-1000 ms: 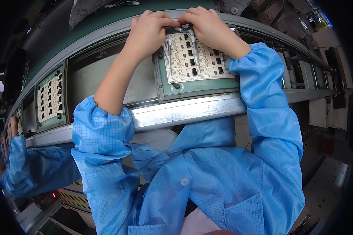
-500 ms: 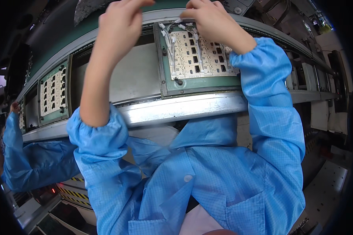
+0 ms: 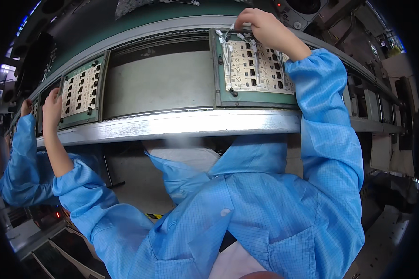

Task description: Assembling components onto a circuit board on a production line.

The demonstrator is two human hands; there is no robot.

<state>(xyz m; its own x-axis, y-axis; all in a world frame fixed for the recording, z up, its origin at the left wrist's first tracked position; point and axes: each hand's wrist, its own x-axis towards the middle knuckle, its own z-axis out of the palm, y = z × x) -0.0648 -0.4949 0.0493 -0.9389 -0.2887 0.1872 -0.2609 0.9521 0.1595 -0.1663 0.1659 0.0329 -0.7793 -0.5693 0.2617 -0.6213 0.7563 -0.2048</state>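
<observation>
My right hand (image 3: 264,29) bends over the far edge of the right-hand green fixture (image 3: 265,98). Its fingers close on a white wire lead (image 3: 232,27) with a small connector. Cream circuit boards (image 3: 241,69) with rows of black parts lie in that fixture, and more white leads (image 3: 256,56) run across them. Far to the left, my left hand (image 3: 52,108) is beside the near-left side of another green fixture (image 3: 81,119). Its fingers point up and look slightly apart, holding nothing visible. That fixture carries a cream board (image 3: 81,88) with black parts and shows no white leads.
Both fixtures sit on a conveyor with a shiny metal front rail (image 3: 200,124). A grey plate (image 3: 158,83) spans the gap between them. At far left a co-worker's hand (image 3: 26,108) and blue sleeve (image 3: 23,144) reach to the line. A clear plastic bag (image 3: 139,5) lies beyond the rail.
My left hand has swung from the far middle down and left to the left fixture. My right hand stays by the right fixture's far edge. The whole view has shifted, moving both fixtures rightward in it.
</observation>
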